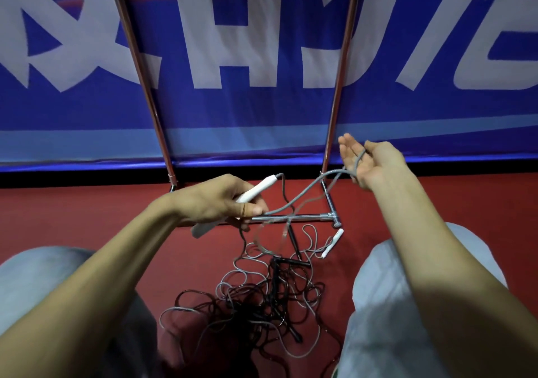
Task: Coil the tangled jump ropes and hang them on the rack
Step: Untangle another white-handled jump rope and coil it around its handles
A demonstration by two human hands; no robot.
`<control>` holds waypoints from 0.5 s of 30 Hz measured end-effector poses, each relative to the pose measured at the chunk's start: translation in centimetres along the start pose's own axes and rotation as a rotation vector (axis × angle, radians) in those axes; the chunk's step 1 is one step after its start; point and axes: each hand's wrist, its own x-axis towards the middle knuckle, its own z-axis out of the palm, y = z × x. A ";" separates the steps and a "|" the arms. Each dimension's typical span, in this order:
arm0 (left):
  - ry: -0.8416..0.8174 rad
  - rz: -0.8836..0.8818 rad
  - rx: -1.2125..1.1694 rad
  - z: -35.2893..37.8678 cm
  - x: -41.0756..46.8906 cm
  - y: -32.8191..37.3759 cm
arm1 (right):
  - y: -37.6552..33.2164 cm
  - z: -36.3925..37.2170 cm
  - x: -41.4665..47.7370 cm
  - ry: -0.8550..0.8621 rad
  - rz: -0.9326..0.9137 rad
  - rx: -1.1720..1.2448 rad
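Observation:
My left hand (221, 200) grips two white handles (256, 192) of a grey jump rope and pinches its cord. The grey cord (302, 193) runs up to the right and loops over the palm of my right hand (368, 163), whose fingers are straight and spread. On the red floor below lies a tangled pile of grey and black ropes (256, 299). Another white handle (333, 242) and a black handle (291, 261) lie at the pile's top. The metal rack (294, 217) stands just behind my hands.
The rack's two upright poles (145, 86) rise in front of a blue banner (262, 115) with large white letters. Its base bar crosses the red floor between my hands. My knees in grey trousers (387, 305) flank the rope pile on both sides.

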 end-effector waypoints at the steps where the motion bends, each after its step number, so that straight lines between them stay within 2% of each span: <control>1: -0.007 -0.009 -0.040 -0.1 -0.3 0.3 | 0.0 0.0 -0.1 -0.002 0.012 0.043; 5: 0.001 0.009 -0.106 -1.1 -1.3 1.0 | -0.2 0.0 0.2 0.007 0.024 0.148; 8: 0.049 0.043 -0.259 -1.4 -1.7 1.4 | 0.9 0.2 0.9 0.006 0.023 -0.029; 12: 0.251 0.077 -0.512 -1.7 -1.4 1.9 | 2.4 0.6 0.8 -0.068 0.047 -0.231; 15: 0.327 0.079 -0.674 -2.0 -1.3 2.2 | 3.1 0.8 0.3 -0.070 0.023 -0.406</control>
